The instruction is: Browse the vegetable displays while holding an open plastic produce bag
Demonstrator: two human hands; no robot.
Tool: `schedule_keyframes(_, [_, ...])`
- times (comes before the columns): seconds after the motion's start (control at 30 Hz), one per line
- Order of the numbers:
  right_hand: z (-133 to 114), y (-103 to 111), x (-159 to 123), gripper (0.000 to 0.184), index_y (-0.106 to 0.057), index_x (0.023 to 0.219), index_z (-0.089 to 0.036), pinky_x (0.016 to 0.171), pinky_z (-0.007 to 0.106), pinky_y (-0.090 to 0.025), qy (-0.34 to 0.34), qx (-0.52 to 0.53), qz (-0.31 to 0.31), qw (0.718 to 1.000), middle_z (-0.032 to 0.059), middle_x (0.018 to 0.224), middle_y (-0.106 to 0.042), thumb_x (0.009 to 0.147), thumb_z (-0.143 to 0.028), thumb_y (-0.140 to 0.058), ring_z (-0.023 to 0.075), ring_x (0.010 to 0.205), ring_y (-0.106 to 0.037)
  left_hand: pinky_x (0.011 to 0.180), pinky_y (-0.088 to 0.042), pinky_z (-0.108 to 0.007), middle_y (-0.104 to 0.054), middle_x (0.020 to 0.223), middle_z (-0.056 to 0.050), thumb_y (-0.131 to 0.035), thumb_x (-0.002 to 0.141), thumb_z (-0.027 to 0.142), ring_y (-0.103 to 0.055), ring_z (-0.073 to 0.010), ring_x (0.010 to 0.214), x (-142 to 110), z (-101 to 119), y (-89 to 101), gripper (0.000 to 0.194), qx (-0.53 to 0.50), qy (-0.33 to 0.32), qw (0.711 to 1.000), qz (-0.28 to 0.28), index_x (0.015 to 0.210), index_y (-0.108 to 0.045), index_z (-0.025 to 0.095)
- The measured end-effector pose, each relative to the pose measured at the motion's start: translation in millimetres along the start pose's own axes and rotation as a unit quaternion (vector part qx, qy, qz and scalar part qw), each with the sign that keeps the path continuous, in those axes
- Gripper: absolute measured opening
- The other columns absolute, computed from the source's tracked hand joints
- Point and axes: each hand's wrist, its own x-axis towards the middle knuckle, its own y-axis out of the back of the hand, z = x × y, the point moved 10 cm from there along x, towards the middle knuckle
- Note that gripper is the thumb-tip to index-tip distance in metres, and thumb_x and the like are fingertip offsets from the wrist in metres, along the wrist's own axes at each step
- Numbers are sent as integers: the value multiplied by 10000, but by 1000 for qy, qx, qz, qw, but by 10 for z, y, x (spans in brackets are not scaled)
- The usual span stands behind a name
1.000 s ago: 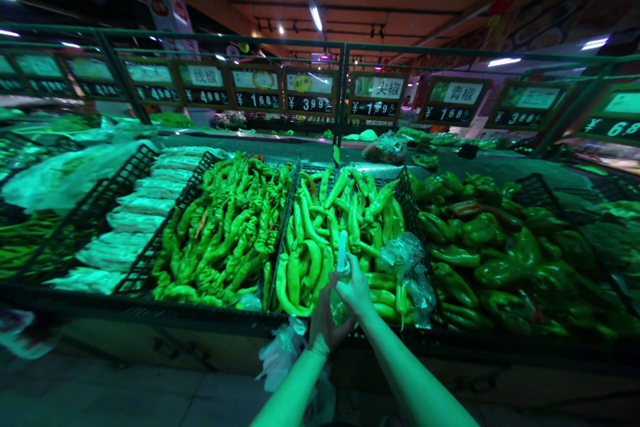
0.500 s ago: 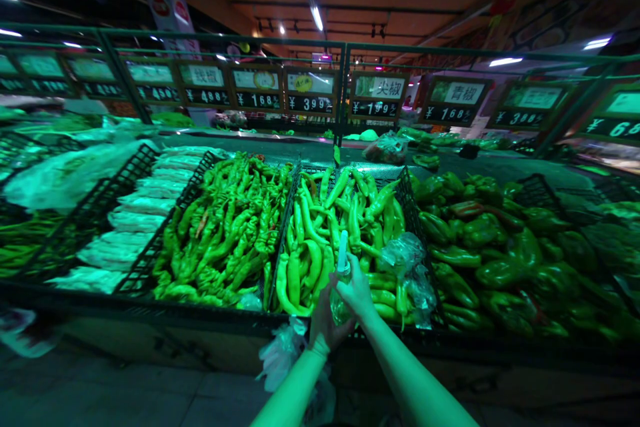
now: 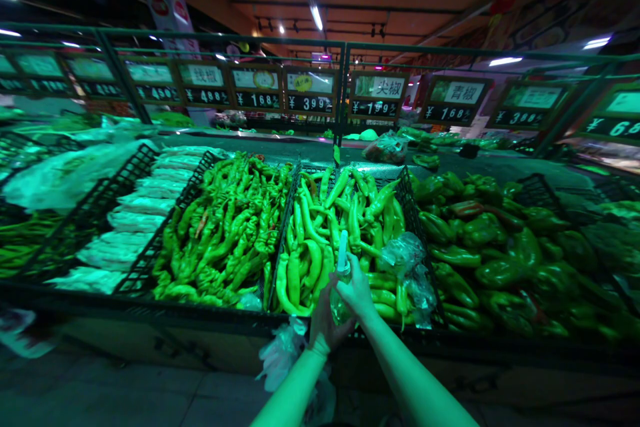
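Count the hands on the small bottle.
2. The left hand grips the bottle from below and behind; the right hand closes over it from the right. The bottle's lower part is hidden.

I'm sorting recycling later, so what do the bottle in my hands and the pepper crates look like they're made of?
The bottle looks like clear plastic: see-through body, pale cap, glints of light. Both the left hand and the right hand grip it. The crates look like matte black moulded plastic, judging by their open lattice walls, though coated wire cannot be ruled out.

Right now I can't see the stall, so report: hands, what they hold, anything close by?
Both hands on a small clear bottle: left hand under, right hand at its neck. Green pepper crate directly behind. Crumpled plastic bag beside.
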Motion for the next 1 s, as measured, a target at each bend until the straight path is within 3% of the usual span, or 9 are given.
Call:
schedule_keyframes(0.37, [22,-6,10,570,-561,1278,-189,713,337,-570,1,-3,1,1000,45,909,-769,761,-405,-662,242,784,-723,1208,-419,-593,-500,1542,-224,-683,806,449,-484,-406,1459,-44,-137,-91,874,-11,-2,1000,-3,1537,-285,181])
schedule_keyframes(0.6, [17,-9,5,563,-561,1281,-189,737,339,-571,6,2,0,1000,46,929,-764,766,-391,-660,235,796,-720,1193,-445,-572,-547,1507,-175,-701,777,437,-542,-392,1411,-41,-169,-118,883,-19,14,1000,4,1531,-294,225])
schedule_keyframes(0.8, [-22,12,13,511,-594,1220,-205,701,329,-553,11,2,4,1000,21,862,-756,749,-389,-664,228,752,-702,1168,-464,-615,-603,1451,-212,-706,756,430,-579,-397,1375,-29,-108,-33,815,-21,16,1000,4,1472,-420,166])
schedule_keyframes(1.0, [-101,-13,29,445,-601,1169,-226,675,311,-552,18,20,-2,1000,5,834,-734,756,-387,-637,214,732,-690,1145,-495,-600,-599,1458,-222,-713,753,488,-596,-377,1360,-15,-174,-53,898,-27,29,999,24,1512,-380,142])
